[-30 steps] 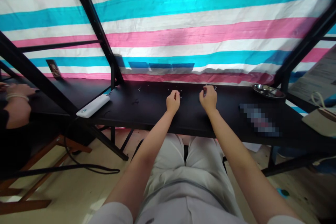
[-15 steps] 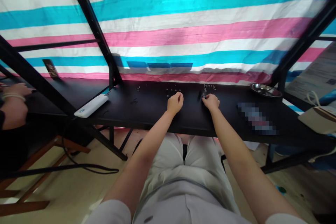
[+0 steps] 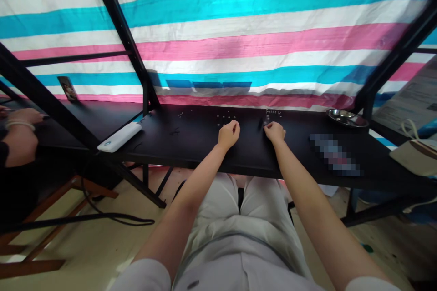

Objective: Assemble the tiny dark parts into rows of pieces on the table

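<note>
While at least five tiny pieces [image 3: 223, 117] lay beyond the curled left hand [image 3: 229, 134], the right hand [image 3: 275, 132] touched one strip [image 3: 266, 121] — grip unclear.

Held the left arm [image 3: 200, 182] and right arm [image 3: 305, 182] extended forward, slanting inward from the elbows toward the wrists. Kept the left hand [image 3: 229, 134] curled, knuckles outward, with thumb and fingers drawn together. Turned the right hand [image 3: 275, 132] inward, palm down, bending the fingers and pointing the fingertips leftward, too small to read clearly. Left a gap between both hands, roughly level.
</note>
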Action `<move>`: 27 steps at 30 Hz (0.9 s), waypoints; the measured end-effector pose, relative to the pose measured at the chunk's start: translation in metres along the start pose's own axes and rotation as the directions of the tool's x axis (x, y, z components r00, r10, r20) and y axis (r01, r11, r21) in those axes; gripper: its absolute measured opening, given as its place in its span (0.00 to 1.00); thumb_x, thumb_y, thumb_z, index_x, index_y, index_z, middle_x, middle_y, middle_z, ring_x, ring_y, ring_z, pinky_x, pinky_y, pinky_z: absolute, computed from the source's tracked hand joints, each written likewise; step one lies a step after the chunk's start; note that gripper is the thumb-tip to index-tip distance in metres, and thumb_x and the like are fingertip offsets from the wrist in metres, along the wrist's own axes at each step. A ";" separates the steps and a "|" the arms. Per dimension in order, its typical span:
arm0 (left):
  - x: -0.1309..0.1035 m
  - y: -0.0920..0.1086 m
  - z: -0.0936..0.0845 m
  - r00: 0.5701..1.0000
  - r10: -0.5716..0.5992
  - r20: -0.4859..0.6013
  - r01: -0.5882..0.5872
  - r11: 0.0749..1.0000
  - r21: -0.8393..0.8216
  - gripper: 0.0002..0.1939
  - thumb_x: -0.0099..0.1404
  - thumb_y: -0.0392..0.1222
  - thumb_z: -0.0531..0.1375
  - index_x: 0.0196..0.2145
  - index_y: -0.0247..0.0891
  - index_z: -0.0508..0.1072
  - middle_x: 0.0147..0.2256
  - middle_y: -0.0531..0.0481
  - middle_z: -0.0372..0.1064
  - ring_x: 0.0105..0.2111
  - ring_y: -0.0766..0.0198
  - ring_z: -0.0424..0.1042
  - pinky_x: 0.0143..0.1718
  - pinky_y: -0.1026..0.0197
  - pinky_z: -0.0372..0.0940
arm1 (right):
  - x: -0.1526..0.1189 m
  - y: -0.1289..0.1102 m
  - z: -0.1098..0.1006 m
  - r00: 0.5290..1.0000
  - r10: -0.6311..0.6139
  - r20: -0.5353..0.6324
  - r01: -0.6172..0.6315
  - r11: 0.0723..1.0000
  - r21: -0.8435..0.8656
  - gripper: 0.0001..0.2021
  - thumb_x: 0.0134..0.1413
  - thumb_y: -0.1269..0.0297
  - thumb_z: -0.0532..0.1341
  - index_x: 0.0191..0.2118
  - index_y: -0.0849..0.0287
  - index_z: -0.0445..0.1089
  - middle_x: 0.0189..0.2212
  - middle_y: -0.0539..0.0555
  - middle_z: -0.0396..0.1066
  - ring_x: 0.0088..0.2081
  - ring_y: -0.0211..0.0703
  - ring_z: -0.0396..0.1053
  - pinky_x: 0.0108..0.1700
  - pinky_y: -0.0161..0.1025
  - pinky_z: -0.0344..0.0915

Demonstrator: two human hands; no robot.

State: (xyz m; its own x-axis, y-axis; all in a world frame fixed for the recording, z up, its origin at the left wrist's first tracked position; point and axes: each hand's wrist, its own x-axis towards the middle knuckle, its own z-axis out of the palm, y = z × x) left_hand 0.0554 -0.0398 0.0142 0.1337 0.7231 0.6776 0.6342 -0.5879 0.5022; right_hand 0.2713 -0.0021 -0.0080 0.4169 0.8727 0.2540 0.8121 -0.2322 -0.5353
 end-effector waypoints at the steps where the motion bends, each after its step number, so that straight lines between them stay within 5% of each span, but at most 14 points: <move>1: 0.000 0.000 0.000 1.000 -0.001 0.001 0.001 1.000 0.000 0.11 0.65 0.40 0.49 0.30 0.38 0.69 0.21 0.54 0.63 0.21 0.69 0.61 0.27 0.66 0.54 | -0.001 0.000 -0.001 1.000 -0.007 -0.018 0.007 1.000 0.018 0.07 0.48 0.61 0.58 0.31 0.57 0.71 0.35 0.56 0.71 0.39 0.49 0.67 0.44 0.47 0.60; 4: 0.000 0.001 0.000 1.000 -0.006 0.002 0.006 1.000 0.000 0.11 0.65 0.40 0.49 0.29 0.38 0.69 0.20 0.54 0.62 0.21 0.69 0.61 0.27 0.66 0.54 | -0.008 -0.004 -0.005 0.984 -0.098 -0.148 0.110 0.991 0.071 0.07 0.50 0.62 0.56 0.31 0.58 0.69 0.35 0.57 0.68 0.37 0.47 0.66 0.41 0.44 0.61; 7: 0.000 0.000 0.000 1.000 -0.005 0.009 0.005 1.000 -0.004 0.11 0.65 0.40 0.50 0.30 0.39 0.69 0.20 0.54 0.62 0.21 0.69 0.61 0.27 0.66 0.54 | -0.015 -0.011 -0.007 0.921 -0.283 -0.267 0.316 0.944 0.091 0.08 0.52 0.62 0.54 0.33 0.59 0.67 0.38 0.59 0.66 0.38 0.46 0.64 0.41 0.42 0.60; 11: 0.000 -0.002 0.001 1.000 0.000 0.011 0.000 1.000 -0.002 0.11 0.65 0.41 0.50 0.30 0.38 0.70 0.21 0.54 0.63 0.21 0.69 0.61 0.27 0.66 0.54 | -0.020 -0.018 -0.005 0.849 -0.463 -0.254 0.501 0.858 0.112 0.07 0.54 0.63 0.53 0.34 0.58 0.66 0.40 0.58 0.64 0.38 0.45 0.64 0.41 0.41 0.61; 27: 0.000 -0.002 0.001 1.000 -0.002 0.006 0.002 1.000 0.004 0.10 0.64 0.40 0.50 0.29 0.39 0.69 0.20 0.55 0.63 0.20 0.69 0.61 0.26 0.66 0.53 | -0.019 -0.021 0.006 0.803 -0.569 -0.178 0.552 0.822 -0.137 0.09 0.54 0.64 0.52 0.33 0.60 0.68 0.41 0.62 0.65 0.39 0.50 0.60 0.39 0.45 0.57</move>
State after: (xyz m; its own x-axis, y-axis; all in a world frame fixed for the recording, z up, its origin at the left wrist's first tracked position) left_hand 0.0547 -0.0385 0.0130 0.1372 0.7267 0.6731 0.6374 -0.5849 0.5015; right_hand 0.2433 -0.0112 -0.0067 -0.0546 0.7564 0.6518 0.9541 0.2320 -0.1893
